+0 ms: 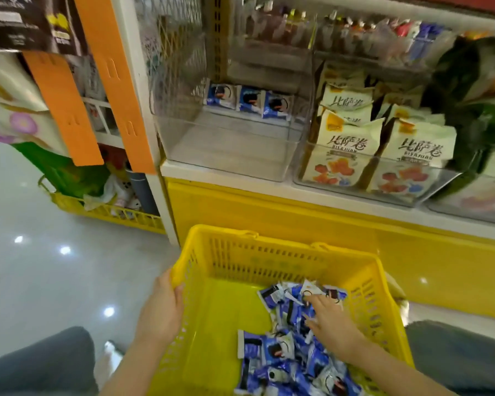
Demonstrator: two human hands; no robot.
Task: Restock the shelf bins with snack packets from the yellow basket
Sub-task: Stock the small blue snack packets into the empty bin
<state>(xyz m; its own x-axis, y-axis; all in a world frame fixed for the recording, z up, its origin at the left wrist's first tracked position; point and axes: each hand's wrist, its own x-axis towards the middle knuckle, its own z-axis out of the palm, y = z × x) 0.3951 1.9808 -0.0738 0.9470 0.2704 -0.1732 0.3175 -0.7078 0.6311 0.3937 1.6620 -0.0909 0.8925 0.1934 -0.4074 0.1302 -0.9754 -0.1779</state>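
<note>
The yellow basket (pixel 275 252) sits on the floor in front of the shelf. Several blue-and-white snack packets (pixel 280 352) lie heaped in its right half. My left hand (pixel 162 310) grips the basket's left rim. My right hand (pixel 327 320) reaches into the heap with fingers spread flat on the packets. Above, a clear shelf bin (pixel 229 147) holds three of the same blue packets (pixel 247 102) standing at its back; the front of the bin is bare.
A second clear bin (pixel 383 184) to the right holds cream snack bags. Green packages (pixel 475 110) fill the far right. Another yellow basket (pixel 106 210) with goods stands at the left on the glossy floor. My knees frame the basket.
</note>
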